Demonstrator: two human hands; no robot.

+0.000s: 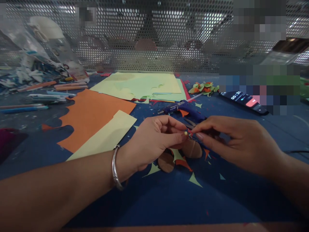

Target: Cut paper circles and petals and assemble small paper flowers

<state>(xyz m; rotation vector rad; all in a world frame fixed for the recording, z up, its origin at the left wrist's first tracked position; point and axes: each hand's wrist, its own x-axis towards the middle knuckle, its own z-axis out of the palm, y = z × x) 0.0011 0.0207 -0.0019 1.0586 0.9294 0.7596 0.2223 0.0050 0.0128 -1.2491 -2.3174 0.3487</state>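
Observation:
My left hand (151, 140), with a silver bangle (116, 167) on its wrist, is closed in a pinch at the middle of the work area. Facing it, my right hand (238, 141) pinches too, and their fingertips nearly meet at a small red and yellow piece (189, 132), perhaps paper, too small to make out well. Under the hands lie two brown cardboard rounds (166, 162), partly covered by my left hand and paper scraps (178, 156). Just behind my fingers are a blue glue gun (184, 106) and the tips of scissors (189, 122), whose handles are hidden.
Orange paper (96, 112), a pale yellow strip (108, 132) and a stack of pale sheets (135, 83) lie behind and left. Rolled paper sticks (38, 98) and a bottle (61, 51) stand farther left. Cut paper leaves (205, 87) and a phone (246, 101) are back right.

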